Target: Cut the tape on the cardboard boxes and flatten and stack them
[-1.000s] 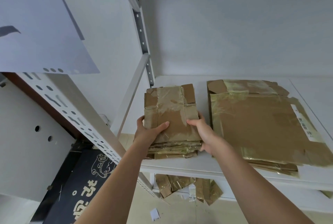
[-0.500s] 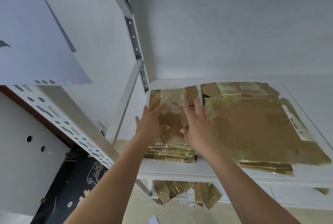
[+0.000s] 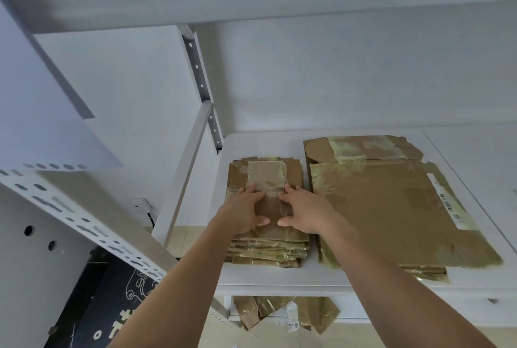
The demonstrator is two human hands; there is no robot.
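Hands pressing flat on small stack of flattened brown cardboard boxes [image 3: 265, 235].
Left hand [image 3: 246, 209] and right hand [image 3: 303, 209] lie spread, gripping nothing, on the white shelf's [image 3: 279, 277] pile; uneven pressure could slide taped layers off the front edge.

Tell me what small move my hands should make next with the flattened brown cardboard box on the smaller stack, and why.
Probably lift both hands away. The left hand and right hand press flat on the flattened brown cardboard box, which already lies level on the smaller stack.
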